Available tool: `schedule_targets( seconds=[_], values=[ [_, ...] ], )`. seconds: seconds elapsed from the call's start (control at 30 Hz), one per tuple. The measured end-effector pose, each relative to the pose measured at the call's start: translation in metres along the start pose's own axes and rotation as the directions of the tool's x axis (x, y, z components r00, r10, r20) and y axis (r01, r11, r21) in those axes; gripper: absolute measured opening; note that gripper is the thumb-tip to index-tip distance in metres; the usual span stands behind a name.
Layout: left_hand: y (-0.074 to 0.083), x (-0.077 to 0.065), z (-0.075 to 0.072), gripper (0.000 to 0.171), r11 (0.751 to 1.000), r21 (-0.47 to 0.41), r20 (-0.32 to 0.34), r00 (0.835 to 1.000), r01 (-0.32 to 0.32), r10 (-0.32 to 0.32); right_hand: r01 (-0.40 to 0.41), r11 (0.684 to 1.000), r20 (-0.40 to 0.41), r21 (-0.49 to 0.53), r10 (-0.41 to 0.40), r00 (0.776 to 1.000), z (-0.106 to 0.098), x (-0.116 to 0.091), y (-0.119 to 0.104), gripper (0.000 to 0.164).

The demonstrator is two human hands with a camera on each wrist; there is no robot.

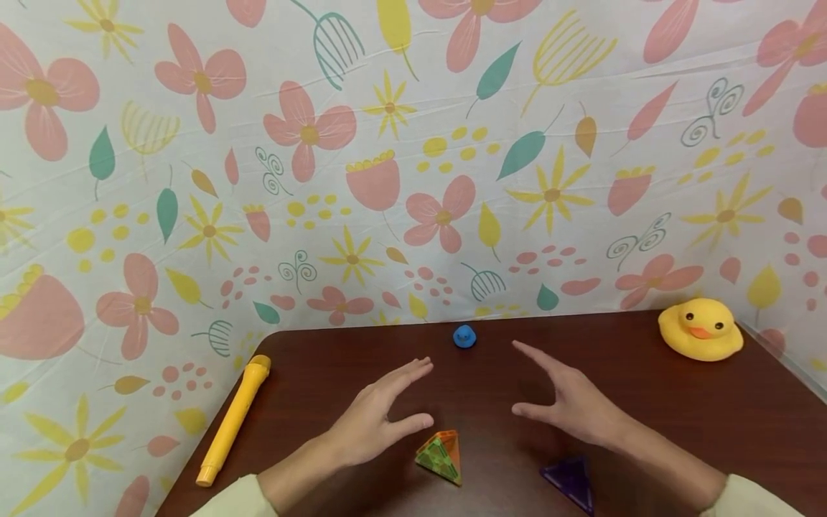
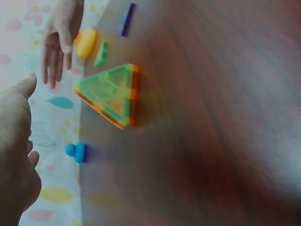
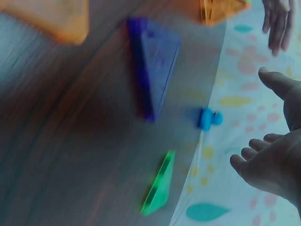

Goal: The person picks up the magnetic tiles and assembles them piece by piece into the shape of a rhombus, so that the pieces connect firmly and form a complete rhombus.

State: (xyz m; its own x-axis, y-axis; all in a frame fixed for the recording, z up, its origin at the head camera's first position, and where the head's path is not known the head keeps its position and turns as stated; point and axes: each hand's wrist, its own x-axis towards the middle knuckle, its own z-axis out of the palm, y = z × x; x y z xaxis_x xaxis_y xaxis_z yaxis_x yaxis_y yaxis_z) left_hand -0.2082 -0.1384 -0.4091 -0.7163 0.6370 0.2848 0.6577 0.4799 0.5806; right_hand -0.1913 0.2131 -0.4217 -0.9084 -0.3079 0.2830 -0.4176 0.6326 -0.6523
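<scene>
The tabletop [image 1: 607,352] has a dark, streaked wood look, smooth with a faint gloss. The green-and-orange pyramid [image 1: 439,459] looks like translucent plastic; the purple triangle [image 1: 571,481] seems to be smooth plastic too, though the wrist views blur it. The yellow stick [image 1: 232,424] and yellow duck [image 1: 701,337] look smooth, and the patterned backdrop [image 1: 465,143] resembles thin, lightly creased sheeting.

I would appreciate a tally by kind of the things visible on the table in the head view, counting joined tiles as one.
Blue duck and yellow duck: 2 ducks
Green-and-orange tile piece: 1
Purple triangle: 1
Yellow stick: 1
Total: 5
</scene>
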Motion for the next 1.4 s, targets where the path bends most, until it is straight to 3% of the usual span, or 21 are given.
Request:
schedule_targets(
  seconds=[0.2, 0.47, 0.57, 0.63, 0.73, 0.8, 0.93, 1.2, 1.4],
  values=[
    [0.020, 0.018, 0.004, 0.073, 0.998, 0.018, 0.004, 0.998, -0.060, 0.060, -0.122, 0.992, 0.028, 0.035, 0.121, 0.992, -0.016, -0.006, 0.023, 0.095],
    [0.042, 0.040, 0.034, 0.068, 0.978, 0.094, 0.087, 0.980, -0.184, 0.177, -0.139, 0.990, -0.016, -0.035, 0.138, 0.990, -0.022, -0.013, 0.047, 0.095],
    [0.049, 0.046, 0.047, 0.067, 0.942, 0.183, 0.131, 0.957, -0.281, 0.260, -0.161, 0.985, -0.024, -0.060, 0.160, 0.987, -0.023, -0.013, 0.055, 0.097],
    [0.054, 0.048, 0.057, 0.067, 0.904, 0.251, 0.161, 0.936, -0.346, 0.313, -0.178, 0.981, -0.028, -0.078, 0.177, 0.984, -0.025, -0.014, 0.060, 0.099],
    [0.060, 0.049, 0.072, 0.067, 0.865, 0.301, 0.216, 0.912, -0.402, 0.348, -0.201, 0.975, -0.033, -0.098, 0.199, 0.980, -0.027, -0.015, 0.066, 0.101],
    [0.063, 0.049, 0.082, 0.067, 0.864, 0.295, 0.259, 0.904, -0.408, 0.339, -0.218, 0.970, -0.033, -0.106, 0.216, 0.976, -0.027, -0.016, 0.070, 0.101],
    [0.066, 0.048, 0.101, 0.068, 0.893, 0.259, 0.324, 0.904, -0.368, 0.279, -0.224, 0.968, -0.034, -0.111, 0.221, 0.975, -0.025, -0.016, 0.077, 0.100],
    [0.066, 0.048, 0.133, 0.078, 0.911, 0.322, 0.305, 0.939, -0.259, 0.159, -0.200, 0.973, -0.034, -0.114, 0.198, 0.980, -0.020, -0.016, 0.087, 0.096],
    [0.064, 0.047, 0.151, 0.078, 0.916, 0.342, 0.325, 0.941, -0.209, 0.094, -0.199, 0.973, -0.026, -0.119, 0.197, 0.980, -0.020, -0.017, 0.092, 0.090]
  ],
)
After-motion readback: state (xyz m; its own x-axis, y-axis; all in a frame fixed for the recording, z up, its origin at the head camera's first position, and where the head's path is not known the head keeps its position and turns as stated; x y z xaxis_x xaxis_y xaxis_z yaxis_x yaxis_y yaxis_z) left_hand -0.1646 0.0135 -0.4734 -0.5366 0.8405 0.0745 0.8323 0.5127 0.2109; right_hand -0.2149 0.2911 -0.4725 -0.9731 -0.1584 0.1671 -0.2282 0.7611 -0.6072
